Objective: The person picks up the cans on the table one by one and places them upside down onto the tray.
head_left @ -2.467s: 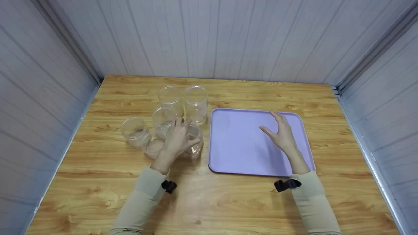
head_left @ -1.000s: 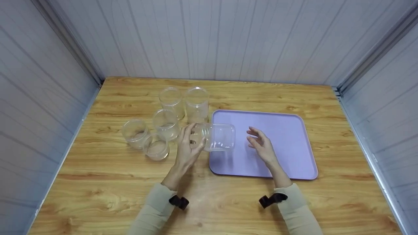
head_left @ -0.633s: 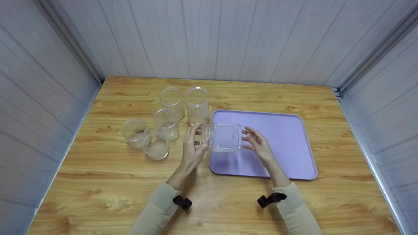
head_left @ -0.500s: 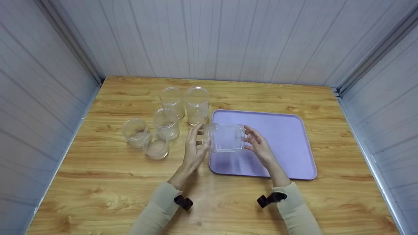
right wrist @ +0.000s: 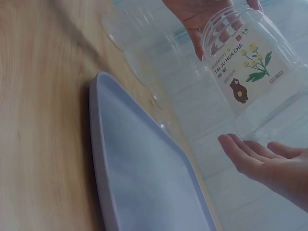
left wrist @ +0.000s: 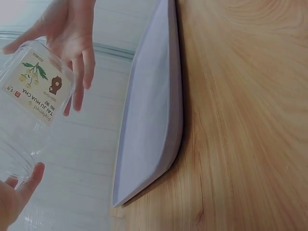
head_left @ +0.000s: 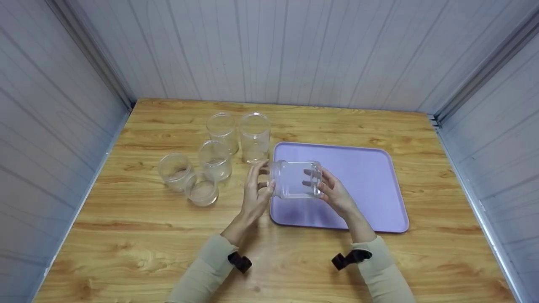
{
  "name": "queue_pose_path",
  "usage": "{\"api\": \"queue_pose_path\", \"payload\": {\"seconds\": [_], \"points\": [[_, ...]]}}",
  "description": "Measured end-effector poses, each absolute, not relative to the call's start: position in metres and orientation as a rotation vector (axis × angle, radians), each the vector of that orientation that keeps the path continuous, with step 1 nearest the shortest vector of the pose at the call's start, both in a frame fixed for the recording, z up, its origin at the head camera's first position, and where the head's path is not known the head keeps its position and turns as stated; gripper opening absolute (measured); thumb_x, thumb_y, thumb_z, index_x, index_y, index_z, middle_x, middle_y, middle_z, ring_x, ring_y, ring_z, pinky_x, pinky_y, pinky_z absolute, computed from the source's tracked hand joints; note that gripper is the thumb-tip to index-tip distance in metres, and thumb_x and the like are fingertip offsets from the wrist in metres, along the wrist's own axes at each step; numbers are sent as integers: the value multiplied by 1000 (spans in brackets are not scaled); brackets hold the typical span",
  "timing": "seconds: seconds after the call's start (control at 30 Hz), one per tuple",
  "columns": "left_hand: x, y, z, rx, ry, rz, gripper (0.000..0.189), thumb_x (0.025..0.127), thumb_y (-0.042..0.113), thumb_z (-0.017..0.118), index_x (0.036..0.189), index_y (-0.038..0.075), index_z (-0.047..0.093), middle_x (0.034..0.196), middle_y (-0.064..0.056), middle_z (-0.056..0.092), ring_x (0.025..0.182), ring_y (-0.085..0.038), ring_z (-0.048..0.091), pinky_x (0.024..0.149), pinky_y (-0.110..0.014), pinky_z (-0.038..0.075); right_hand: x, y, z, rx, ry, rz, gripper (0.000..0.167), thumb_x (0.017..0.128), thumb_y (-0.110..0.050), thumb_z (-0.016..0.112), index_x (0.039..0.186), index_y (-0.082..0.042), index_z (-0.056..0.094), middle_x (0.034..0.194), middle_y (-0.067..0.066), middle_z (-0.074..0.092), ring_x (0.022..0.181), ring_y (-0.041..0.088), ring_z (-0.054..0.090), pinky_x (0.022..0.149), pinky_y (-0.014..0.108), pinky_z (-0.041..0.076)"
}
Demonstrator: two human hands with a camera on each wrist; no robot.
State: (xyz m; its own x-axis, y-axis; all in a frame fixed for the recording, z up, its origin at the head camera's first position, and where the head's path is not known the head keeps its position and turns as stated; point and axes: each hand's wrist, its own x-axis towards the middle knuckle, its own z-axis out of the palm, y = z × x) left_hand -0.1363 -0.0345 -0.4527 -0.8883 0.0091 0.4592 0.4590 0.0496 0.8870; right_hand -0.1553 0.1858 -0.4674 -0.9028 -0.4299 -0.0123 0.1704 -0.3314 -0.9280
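Jar: a clear plastic jar [head_left: 296,179] with a squarish body, a ribbed threaded neck and a printed label of yellow flowers and a small brown bear, held on its side in the air over the near left corner of the tray.
Left hand: the left hand [head_left: 257,189] grips the neck end with curled fingers.
Right hand: the right hand [head_left: 332,191] cups the base end, fingers wrapped on the wall.
Tray: a smooth lilac tray [head_left: 370,176], rectangular with rounded corners and a low raised rim.
Other jars: five round clear jars [head_left: 219,151] stand clustered left of the tray.
Surface: the surface [head_left: 126,244] is glossy, knotty yellow wood.
Room: pale ribbed panel walls [head_left: 294,50] close in three sides.
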Motion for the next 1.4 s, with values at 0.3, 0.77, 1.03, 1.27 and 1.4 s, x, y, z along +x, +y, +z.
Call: {"api": "queue_pose_path", "payload": {"seconds": [0.3, 0.77, 1.03, 1.27, 1.4], "points": [[-139, -33, -455, -555, -1943, -1945, 52, 75, 4, 49, 123, -12, 37, 116, -30, 39, 99, -34, 45, 69, -39, 51, -153, 182, -463, -262, 1655, -2298, 63, 86, -7, 54, 138, 1, 18, 133, 29, 29, 110, 36, 45, 90, 48, 38], [-150, -43, -449, -570, -2120, -1914, 43, 86, 1, 49, 127, -9, 39, 121, -27, 39, 110, -41, 39, 88, -48, 39, -155, 193, -451, -155, 2013, -2174, 59, 83, -1, 55, 136, -2, 28, 126, 22, 40, 100, 26, 54, 80, 32, 47], [-173, -50, -461, -459, -2247, -1711, 35, 90, 16, 51, 120, -1, 50, 114, -13, 51, 106, -24, 46, 82, -34, 45, -160, 205, -443, -142, 2335, -1889, 71, 78, -12, 67, 138, -9, 29, 128, 17, 39, 102, 28, 44, 72, 27, 45], [-188, -57, -449, -426, -2374, -1526, 35, 87, 16, 55, 116, -3, 51, 107, -14, 52, 102, -27, 48, 78, -33, 46, -165, 210, -431, -135, 2460, -1722, 80, 74, -18, 72, 139, -7, 26, 130, 15, 37, 108, 32, 41, 82, 36, 41], [-198, -61, -441, -411, -2443, -1414, 38, 86, 19, 58, 116, -3, 51, 108, -16, 52, 102, -28, 48, 80, -34, 44, -162, 208, -410, -134, 2525, -1633, 81, 74, -15, 72, 138, -1, 25, 132, 20, 35, 111, 37, 39, 85, 42, 38]]}}
